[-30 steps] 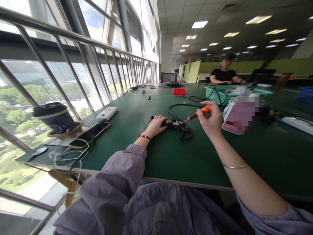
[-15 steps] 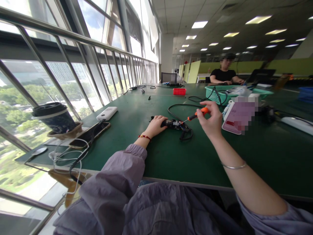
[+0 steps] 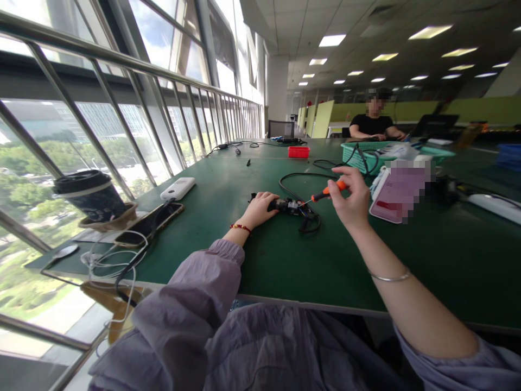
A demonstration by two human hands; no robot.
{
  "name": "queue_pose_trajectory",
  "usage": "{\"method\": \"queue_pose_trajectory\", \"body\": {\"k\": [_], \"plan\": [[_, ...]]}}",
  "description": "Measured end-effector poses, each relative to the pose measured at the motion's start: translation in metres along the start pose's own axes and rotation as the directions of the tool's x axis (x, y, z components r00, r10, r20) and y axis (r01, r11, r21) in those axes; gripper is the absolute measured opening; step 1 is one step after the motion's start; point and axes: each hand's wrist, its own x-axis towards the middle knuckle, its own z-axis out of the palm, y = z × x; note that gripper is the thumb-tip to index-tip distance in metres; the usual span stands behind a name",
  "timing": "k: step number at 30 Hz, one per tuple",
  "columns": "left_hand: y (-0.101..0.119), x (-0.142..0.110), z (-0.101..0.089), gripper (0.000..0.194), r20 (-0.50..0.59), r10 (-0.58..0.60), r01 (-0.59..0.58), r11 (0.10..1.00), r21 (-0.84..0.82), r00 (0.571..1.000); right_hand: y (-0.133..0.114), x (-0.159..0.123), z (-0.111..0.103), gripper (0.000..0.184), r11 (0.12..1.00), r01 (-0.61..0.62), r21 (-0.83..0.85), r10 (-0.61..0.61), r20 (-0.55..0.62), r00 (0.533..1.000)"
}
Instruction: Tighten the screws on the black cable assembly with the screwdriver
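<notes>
My left hand (image 3: 259,207) lies on the green table (image 3: 252,255) with its fingers closed round the near end of a small black device (image 3: 290,206) with a black cable (image 3: 303,182) running from it. My right hand (image 3: 352,200) pinches an orange-handled screwdriver (image 3: 326,191) whose metal tip points down-left onto the device. A red bead bracelet is on my left wrist and a thin silver bangle on my right forearm.
A lidded coffee cup (image 3: 91,196), a phone (image 3: 151,220), white earphone cables (image 3: 106,258) and a white box (image 3: 178,189) sit at the left by the window rail. A pink-and-white package (image 3: 396,198), green basket (image 3: 368,153) and red box (image 3: 298,152) lie beyond. Another person (image 3: 373,122) sits far across.
My right hand has shifted the screwdriver handle very slightly; otherwise both hands and the device stay where they were.
</notes>
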Motion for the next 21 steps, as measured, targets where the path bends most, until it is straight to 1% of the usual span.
{"method": "queue_pose_trajectory", "body": {"k": [2,4,5,8,10,12,17,19,21], "plan": [[-0.0001,0.0000,-0.0001,0.042,0.000,0.003,-0.003,1.000,-0.003,1.000,0.0005,0.0001,0.0007,0.032,0.998,0.033,0.055,-0.033,-0.013,0.999],[-0.0005,0.0000,0.0002,0.042,-0.002,0.005,-0.005,1.000,-0.009,1.000,0.0009,0.0004,0.0009,0.036,0.996,0.039,0.082,-0.038,-0.015,0.999],[-0.0007,0.0001,0.0005,0.042,-0.004,0.004,-0.004,1.000,-0.011,1.000,0.0010,0.0005,0.0007,0.033,0.997,0.027,0.074,-0.027,-0.008,1.000],[-0.0013,0.0003,0.0013,0.042,-0.005,0.001,-0.001,1.000,-0.012,1.000,0.0003,0.0005,-0.0005,0.017,1.000,-0.030,-0.008,0.030,0.027,0.999],[-0.0012,0.0004,0.0013,0.042,-0.003,-0.001,0.001,1.000,-0.013,1.000,-0.0009,0.0004,-0.0012,0.020,0.997,-0.057,-0.044,0.059,0.043,0.997],[-0.0007,0.0004,0.0007,0.041,-0.002,-0.004,0.004,1.000,-0.016,1.000,-0.0022,0.0006,-0.0013,0.020,0.998,-0.057,-0.027,0.058,0.038,0.998],[0.0002,0.0005,-0.0006,0.042,0.005,-0.008,0.008,1.000,-0.021,1.000,-0.0028,0.0023,0.0003,0.034,0.998,0.018,0.065,-0.019,0.017,1.000],[-0.0001,0.0005,-0.0002,0.042,0.005,-0.008,0.008,1.000,-0.021,1.000,-0.0017,0.0024,0.0005,0.032,0.998,0.021,0.059,-0.022,0.013,1.000],[-0.0005,0.0005,0.0007,0.042,0.003,-0.007,0.007,1.000,-0.017,1.000,-0.0009,0.0016,0.0002,0.027,1.000,-0.004,0.030,0.004,0.012,1.000]]}}
